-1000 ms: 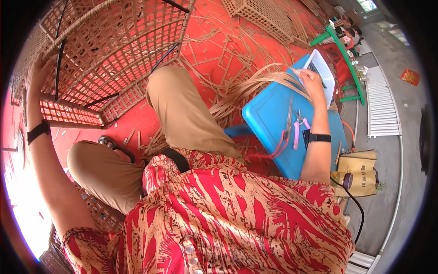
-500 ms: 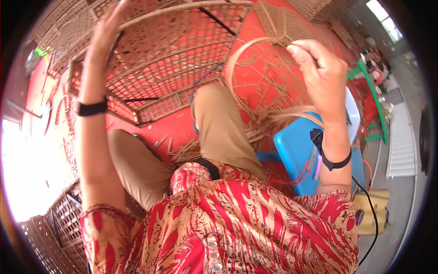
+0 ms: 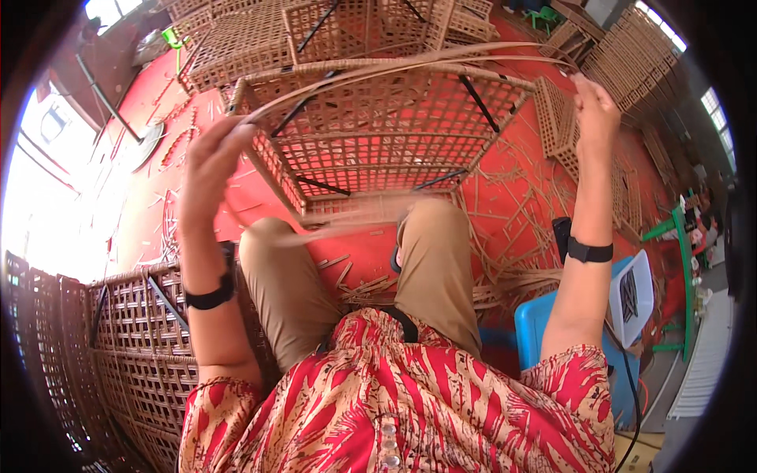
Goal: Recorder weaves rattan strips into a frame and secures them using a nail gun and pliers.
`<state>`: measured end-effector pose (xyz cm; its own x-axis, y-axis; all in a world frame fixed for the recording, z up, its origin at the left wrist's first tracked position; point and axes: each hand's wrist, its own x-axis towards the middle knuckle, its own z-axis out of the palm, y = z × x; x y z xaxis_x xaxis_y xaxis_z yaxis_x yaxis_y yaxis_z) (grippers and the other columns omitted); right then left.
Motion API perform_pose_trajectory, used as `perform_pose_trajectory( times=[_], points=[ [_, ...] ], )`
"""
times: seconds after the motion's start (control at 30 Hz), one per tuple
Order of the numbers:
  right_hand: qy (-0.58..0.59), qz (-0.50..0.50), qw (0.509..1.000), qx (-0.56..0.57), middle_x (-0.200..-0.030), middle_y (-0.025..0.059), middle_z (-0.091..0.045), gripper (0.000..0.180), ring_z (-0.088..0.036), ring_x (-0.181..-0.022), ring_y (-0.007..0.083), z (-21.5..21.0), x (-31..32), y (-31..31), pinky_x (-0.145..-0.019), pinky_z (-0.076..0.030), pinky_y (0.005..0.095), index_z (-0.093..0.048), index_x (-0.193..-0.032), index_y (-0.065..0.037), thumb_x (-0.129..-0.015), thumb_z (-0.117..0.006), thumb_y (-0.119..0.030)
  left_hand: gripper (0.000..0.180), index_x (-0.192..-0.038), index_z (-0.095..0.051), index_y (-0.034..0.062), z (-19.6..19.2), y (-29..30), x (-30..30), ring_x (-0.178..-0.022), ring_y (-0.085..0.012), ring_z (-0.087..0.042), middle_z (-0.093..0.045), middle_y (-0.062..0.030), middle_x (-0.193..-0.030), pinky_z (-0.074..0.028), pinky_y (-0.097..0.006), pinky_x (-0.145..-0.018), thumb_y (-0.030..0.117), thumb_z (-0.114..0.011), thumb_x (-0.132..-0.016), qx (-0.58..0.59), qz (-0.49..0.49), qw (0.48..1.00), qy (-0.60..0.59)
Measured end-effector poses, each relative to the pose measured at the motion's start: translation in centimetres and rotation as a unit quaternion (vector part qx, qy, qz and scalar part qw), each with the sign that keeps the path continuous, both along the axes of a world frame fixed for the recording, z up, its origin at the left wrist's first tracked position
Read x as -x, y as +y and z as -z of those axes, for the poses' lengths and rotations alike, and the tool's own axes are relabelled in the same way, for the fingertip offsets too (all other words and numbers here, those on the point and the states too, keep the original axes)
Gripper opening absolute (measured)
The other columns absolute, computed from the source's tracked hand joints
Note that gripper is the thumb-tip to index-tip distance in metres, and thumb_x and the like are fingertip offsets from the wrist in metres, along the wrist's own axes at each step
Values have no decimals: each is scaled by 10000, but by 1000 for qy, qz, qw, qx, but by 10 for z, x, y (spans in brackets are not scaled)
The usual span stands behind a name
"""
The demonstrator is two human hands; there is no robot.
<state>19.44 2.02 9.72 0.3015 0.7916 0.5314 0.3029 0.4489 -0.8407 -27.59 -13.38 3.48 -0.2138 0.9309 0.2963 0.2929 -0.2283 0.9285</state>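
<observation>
Long, thin, tan cane strips (image 3: 430,57) arch between my two raised hands, in front of the woven basket's upper rim. My right hand (image 3: 597,114) is closed in a pinch on their right end. My left hand (image 3: 211,169) is curled around them on the other side, its fingers slightly smeared by motion. A blurred loose length of cane (image 3: 339,225) swings below, across my knees. Beyond my knees stands a large open-lattice woven basket (image 3: 371,138) with black straps at its corners.
Cut cane pieces (image 3: 512,205) litter the red floor. To my right are a blue stool (image 3: 536,323) and a white bin (image 3: 635,299). Another dark woven piece (image 3: 150,363) stands close on my left. More woven baskets (image 3: 236,47) are stacked at the back, with a green frame (image 3: 686,284) far right.
My left hand has come down and closed around the cane. My right hand has moved right, and the coiled loop has opened into a long arch. The view has shifted.
</observation>
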Motion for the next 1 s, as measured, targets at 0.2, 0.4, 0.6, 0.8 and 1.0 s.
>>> perform_pose_trajectory(
  times=[0.2,0.4,0.6,0.8,1.0],
  points=[
    [-180,71,975,110,-664,50,-598,275,-572,-625,216,102,-7,65,-587,-440,373,-657,-824,-10,-851,-667,-284,268,-1116,-657,-16,-41,-55,31,-678,-56,-462,-560,28,-753,-416,-220,-624,167,-587,-932,-55,-126,968,210],
    [-382,-148,912,13,-1282,199,-541,534,-534,-1165,329,130,126,-17,-1002,-422,410,-531,-1262,-8,-813,-686,-252,301,-1149,-652,48,2,-34,-14,-708,-270,-631,-685,-159,-900,-494,-373,-677,239,-566,-933,-25,-63,918,391],
    [-142,-425,894,-23,-1186,189,-605,432,-601,-1092,298,115,219,-102,-933,-469,369,-543,-1245,-13,-855,-660,-156,230,-1040,-620,39,22,7,-71,-789,-370,-624,-645,-192,-874,-487,-448,-689,221,-557,-913,-71,105,884,449],
    [-139,-392,906,76,-863,74,-675,289,-622,-756,142,111,157,-66,-696,-503,299,-609,-1198,-60,-920,-590,-140,280,-940,-594,-3,9,16,-17,-633,-230,-588,-572,-124,-661,-460,-366,-584,268,-524,-959,17,92,944,318],
    [-174,-382,878,229,-792,8,-621,313,-564,-701,80,118,112,-17,-677,-476,243,-623,-1189,-27,-950,-565,-221,328,-951,-624,-6,12,20,18,-640,-221,-603,-610,-121,-690,-459,-371,-581,304,-518,-957,17,82,928,364]
  ],
)
